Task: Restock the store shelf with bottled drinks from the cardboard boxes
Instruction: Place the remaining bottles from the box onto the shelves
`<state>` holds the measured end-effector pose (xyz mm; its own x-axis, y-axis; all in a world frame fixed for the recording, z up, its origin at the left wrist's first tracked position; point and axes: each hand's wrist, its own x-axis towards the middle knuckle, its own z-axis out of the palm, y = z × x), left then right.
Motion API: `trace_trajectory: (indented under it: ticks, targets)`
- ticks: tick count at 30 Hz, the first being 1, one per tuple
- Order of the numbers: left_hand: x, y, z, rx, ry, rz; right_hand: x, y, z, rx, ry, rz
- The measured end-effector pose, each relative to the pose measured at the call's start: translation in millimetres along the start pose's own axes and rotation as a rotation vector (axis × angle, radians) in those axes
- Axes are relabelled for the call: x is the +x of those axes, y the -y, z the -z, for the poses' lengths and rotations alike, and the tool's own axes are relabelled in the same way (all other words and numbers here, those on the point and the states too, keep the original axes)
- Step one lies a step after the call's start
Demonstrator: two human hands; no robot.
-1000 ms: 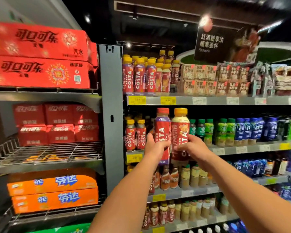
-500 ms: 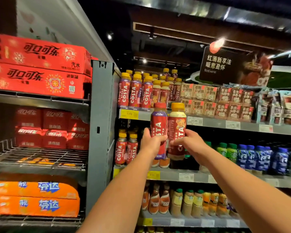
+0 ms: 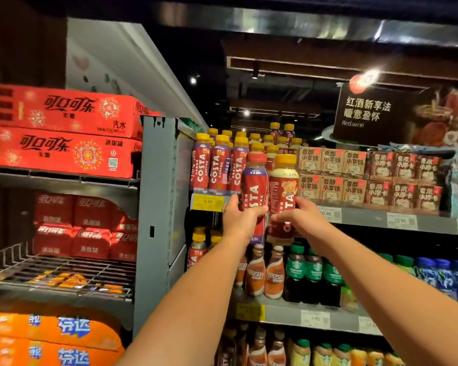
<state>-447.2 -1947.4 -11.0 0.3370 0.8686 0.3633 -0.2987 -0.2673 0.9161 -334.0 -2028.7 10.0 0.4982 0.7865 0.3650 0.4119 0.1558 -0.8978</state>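
Reaching forward with both arms, we grip 1 bottle in each hand. Our left hand [image 3: 242,220] curls round the lower body of a red-capped bottle [image 3: 254,191] whose red and purple label reads "COSTA COFFEE" up its side. Our right hand [image 3: 302,220] wraps the lower body of a yellow-capped bottle [image 3: 283,188], with a cream shoulder, a cartoon bear and part of "COSTA" on its label. The 2 bottles stand upright and side by side, raised in front of the top shelf [image 3: 368,220], touching or almost so.

To our lower left a rack holds orange packs [image 3: 56,331] with blue and white Chinese lettering. Above them sit red Coca-Cola packs [image 3: 90,225], and higher up 2 flat red cases [image 3: 64,130] bear the Chinese Coca-Cola name.

Below our hands, the next shelf carries "NESCAFÉ" bottles [image 3: 265,276] beside green-labelled Starbucks bottles [image 3: 304,273].

Just behind the held bottles, yellow-capped Costa bottles [image 3: 218,165] stand in rows on the top shelf, above a yellow tag [image 3: 208,202] reading 4.99. Right of them, brown cartons [image 3: 354,180] with Chinese print are stacked 2 high, over a white tag [image 3: 401,221] marked 10.90.

Farthest back, a dark hanging sign [image 3: 381,114] shows Chinese characters and "Red wine".
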Motion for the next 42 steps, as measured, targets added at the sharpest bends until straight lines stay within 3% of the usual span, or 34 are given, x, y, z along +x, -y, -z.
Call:
trace_trajectory:
  ticks: [12, 27, 34, 42]
  targets:
    - [99, -4, -37, 0.011, 0.098, -0.058, 89, 2, 22, 0.071, -0.085, 0.043]
    - [150, -1, -66, 0.145, -0.03, -0.247, 152, -4, 34, 0.033, -0.181, 0.139]
    - [167, 18, -64, 0.257, -0.133, -0.265, 173, -19, 28, 0.011, -0.134, 0.128]
    - [169, 28, -67, 0.702, -0.241, -0.306, 182, -23, 24, -0.059, -0.164, 0.151]
